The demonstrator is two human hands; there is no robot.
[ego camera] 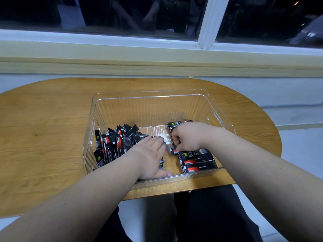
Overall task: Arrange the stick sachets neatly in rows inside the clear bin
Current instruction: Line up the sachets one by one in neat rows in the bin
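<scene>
Head view: bracing upright sachets [111, 147] against toppling with straight-fingered left hand [148, 158], pinching one sachet [173, 151] in right hand [188, 137] for the flat row [199, 163]

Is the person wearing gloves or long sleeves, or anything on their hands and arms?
No gloves, no sleeves in view. The left hand and right hand are bare, and so are the left forearm and right forearm to the picture's edge. No watch, ring or bracelet shows. Dark trousers cover the lap.

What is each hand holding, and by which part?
The right hand pinches one sachet near its end; the left hand rests flat on other sachets, gripping nothing.
</scene>
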